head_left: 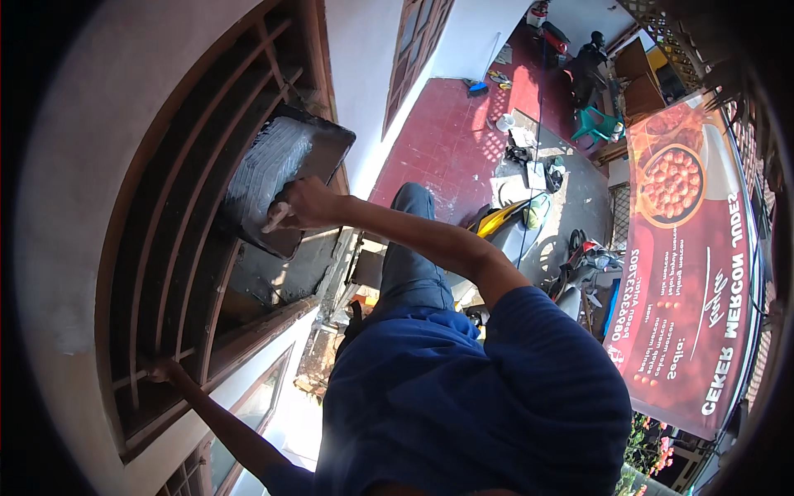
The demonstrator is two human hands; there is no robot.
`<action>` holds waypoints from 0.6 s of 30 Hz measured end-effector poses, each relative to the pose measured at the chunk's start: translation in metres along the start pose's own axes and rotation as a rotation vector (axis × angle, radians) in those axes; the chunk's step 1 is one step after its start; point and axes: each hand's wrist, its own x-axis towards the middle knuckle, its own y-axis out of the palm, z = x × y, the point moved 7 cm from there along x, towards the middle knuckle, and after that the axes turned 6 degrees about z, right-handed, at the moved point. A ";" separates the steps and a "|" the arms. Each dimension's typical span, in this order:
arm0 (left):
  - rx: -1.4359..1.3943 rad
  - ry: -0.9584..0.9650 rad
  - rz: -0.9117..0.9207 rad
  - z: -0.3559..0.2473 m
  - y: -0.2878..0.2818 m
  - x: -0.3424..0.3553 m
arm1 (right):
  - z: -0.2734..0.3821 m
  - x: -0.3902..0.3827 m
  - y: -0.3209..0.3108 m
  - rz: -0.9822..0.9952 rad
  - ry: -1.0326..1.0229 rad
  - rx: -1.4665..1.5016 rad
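My left hand (162, 370) is closed round a bar near the lower end of the brown window grille (263, 337). My right hand (311, 202) is raised at a dark, box-like tray (332, 147) that stands out from the window bars. Its fingers are pinched round a small pale thing, maybe a cloth, which is too small to name for sure. The side of the tray toward the bars carries a whitish-grey, ridged surface (273, 161). My right fingers overlap the tray's near edge; whether they touch it I cannot tell.
Below me lies a red tiled floor (422, 140) with a blue-headed brush (475, 88). A yellow motorbike part (500, 218), another motorbike (589, 252) and a green chair (594, 124) stand to the right. A large red banner (674, 331) hangs at the far right.
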 end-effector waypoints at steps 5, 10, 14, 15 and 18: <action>-0.349 0.071 -0.201 0.011 -0.020 -0.027 | 0.002 -0.031 -0.027 -0.408 0.098 0.507; -0.430 -0.041 -0.142 -0.046 -0.039 -0.024 | -0.042 -0.055 0.007 -0.543 0.414 1.572; -0.072 0.086 -0.145 -0.072 -0.056 -0.022 | -0.031 -0.054 0.018 -0.420 0.337 2.177; -0.040 0.109 -0.171 -0.077 -0.061 -0.021 | -0.029 -0.054 0.022 -0.422 0.340 2.271; -0.072 0.022 -0.060 -0.081 -0.066 -0.021 | -0.013 -0.050 0.026 -0.377 0.309 2.404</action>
